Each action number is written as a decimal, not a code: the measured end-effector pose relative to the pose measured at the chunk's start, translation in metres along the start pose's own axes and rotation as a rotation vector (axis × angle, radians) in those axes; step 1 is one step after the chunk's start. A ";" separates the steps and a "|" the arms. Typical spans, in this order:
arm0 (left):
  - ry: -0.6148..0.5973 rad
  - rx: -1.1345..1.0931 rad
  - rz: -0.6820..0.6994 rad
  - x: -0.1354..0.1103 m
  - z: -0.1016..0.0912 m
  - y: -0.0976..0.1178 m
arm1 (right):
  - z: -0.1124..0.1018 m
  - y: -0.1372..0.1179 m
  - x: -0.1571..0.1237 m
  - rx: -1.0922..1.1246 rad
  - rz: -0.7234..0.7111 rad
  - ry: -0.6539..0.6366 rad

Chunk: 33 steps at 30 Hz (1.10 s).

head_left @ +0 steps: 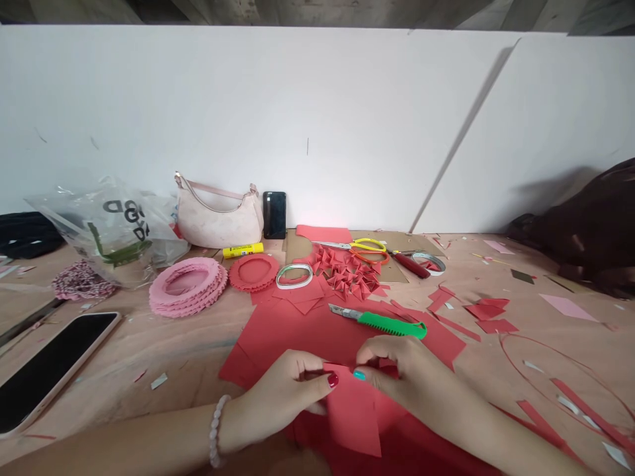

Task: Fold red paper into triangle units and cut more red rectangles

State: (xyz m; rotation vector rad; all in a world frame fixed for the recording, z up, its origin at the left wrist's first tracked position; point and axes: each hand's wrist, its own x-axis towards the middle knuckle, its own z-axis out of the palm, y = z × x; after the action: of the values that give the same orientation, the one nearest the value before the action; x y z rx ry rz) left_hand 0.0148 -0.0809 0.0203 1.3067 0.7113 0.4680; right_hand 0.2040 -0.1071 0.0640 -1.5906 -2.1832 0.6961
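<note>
A piece of red paper (353,416) hangs between my two hands at the front of the table. My left hand (282,383) pinches its upper left part, thumb on the near side. My right hand (397,370) pinches the upper right part between thumb and fingers. The top edge looks folded over. Beneath and behind lie large red paper sheets (297,330). On them, just beyond my right hand, rests a green utility knife (391,324) with its blade out. Farther back is a pile of folded red paper pieces (347,271).
Scissors (367,248) lie behind the pile, beside a red-handled tool (411,264) and tape roll (429,263). Left are pink paper rings (188,287), a red ring (254,272), glue stick (243,250), handbag (218,215), plastic bag (114,231) and phone (54,363). Paper scraps (496,311) litter the right side.
</note>
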 end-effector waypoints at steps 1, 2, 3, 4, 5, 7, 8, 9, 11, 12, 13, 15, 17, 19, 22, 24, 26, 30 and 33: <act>0.016 -0.003 -0.015 0.000 -0.001 -0.001 | 0.000 0.001 0.001 0.030 0.018 -0.001; 0.023 -0.002 -0.025 0.000 -0.001 -0.002 | -0.001 0.002 0.002 0.057 0.032 -0.002; 0.026 -0.003 -0.033 0.001 -0.001 -0.002 | -0.001 0.004 0.003 0.086 0.038 -0.006; 0.030 -0.004 -0.040 0.000 -0.001 -0.001 | -0.001 0.005 0.004 0.117 0.035 -0.012; 0.033 -0.001 -0.044 0.000 -0.001 -0.001 | -0.001 0.006 0.005 0.148 0.023 -0.018; 0.038 0.025 -0.028 0.000 -0.001 0.000 | -0.001 0.009 0.007 0.207 -0.008 -0.035; 0.043 0.050 -0.010 0.000 -0.002 0.000 | -0.001 0.010 0.007 0.228 -0.017 -0.041; 0.048 0.084 0.012 0.000 -0.002 -0.001 | -0.001 0.010 0.008 0.243 -0.021 -0.049; 0.068 0.166 0.052 0.001 -0.003 -0.002 | 0.000 0.011 0.008 0.260 -0.018 -0.060; 0.085 0.206 0.064 0.002 -0.004 -0.003 | 0.001 0.011 0.008 0.264 -0.014 -0.061; 0.098 0.243 0.072 0.002 -0.005 -0.004 | 0.002 0.011 0.008 0.265 -0.009 -0.060; 0.109 0.298 0.082 0.003 -0.005 -0.005 | 0.004 0.011 0.008 0.271 0.003 -0.066; 0.113 0.311 0.087 0.003 -0.005 -0.004 | 0.007 0.011 0.009 0.284 0.016 -0.095; 0.113 0.269 0.080 0.002 -0.004 -0.003 | 0.009 0.011 0.009 0.305 0.030 -0.122; 0.074 0.175 0.071 0.002 -0.002 -0.001 | 0.012 0.014 0.010 0.321 0.047 -0.114; 0.053 0.171 0.076 0.002 -0.002 0.000 | 0.013 0.016 0.010 0.317 0.053 -0.099; 0.061 0.221 0.077 0.001 -0.001 -0.001 | 0.014 0.017 0.009 0.307 0.053 -0.087; 0.116 0.354 0.081 0.002 -0.003 -0.003 | 0.015 0.017 0.007 0.298 0.057 -0.068; 0.125 0.387 0.073 0.003 -0.005 -0.005 | 0.016 0.016 0.007 0.305 0.067 -0.070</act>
State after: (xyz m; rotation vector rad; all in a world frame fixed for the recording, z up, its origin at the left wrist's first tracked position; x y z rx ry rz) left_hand 0.0126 -0.0767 0.0143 1.6811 0.8902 0.4895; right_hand 0.2062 -0.0991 0.0418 -1.5048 -1.9628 1.0633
